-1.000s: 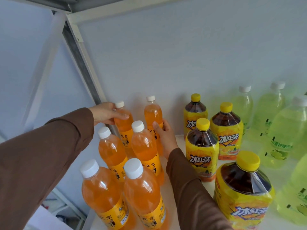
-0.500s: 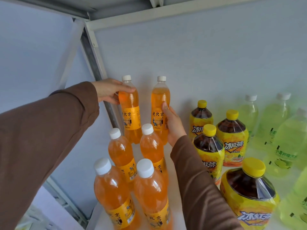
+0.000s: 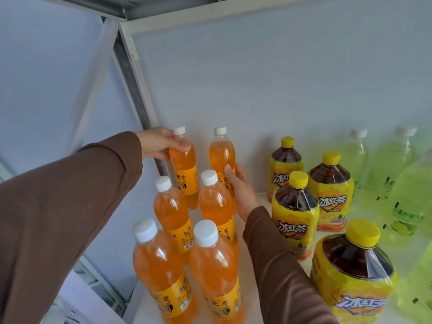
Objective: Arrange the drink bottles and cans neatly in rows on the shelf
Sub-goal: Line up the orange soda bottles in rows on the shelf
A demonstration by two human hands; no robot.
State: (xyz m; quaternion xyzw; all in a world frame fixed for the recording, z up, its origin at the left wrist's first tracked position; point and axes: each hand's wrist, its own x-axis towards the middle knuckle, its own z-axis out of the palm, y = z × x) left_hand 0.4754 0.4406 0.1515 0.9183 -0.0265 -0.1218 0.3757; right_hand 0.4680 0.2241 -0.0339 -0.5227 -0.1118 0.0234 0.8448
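Note:
Several orange soda bottles with white caps stand in two columns on the white shelf [image 3: 263, 197]. My left hand [image 3: 159, 143] grips the shoulder of the back left orange bottle [image 3: 183, 164]. My right hand [image 3: 240, 188] holds the side of the back right orange bottle [image 3: 222, 153]. In front of them stand two middle orange bottles [image 3: 170, 206] and two near ones [image 3: 212, 265]. Brown sleeves cover both arms.
Several iced tea bottles with yellow caps [image 3: 295, 211] stand in the middle of the shelf, with a big one [image 3: 350, 272] nearest. Pale green lemon drink bottles [image 3: 406, 190] fill the right. A grey metal upright [image 3: 133, 85] borders the left; the back wall is close behind.
The view has tilted up, so the bottles sit lower in the frame. Both hands stay on the two back orange bottles, which now stand more upright against the back wall.

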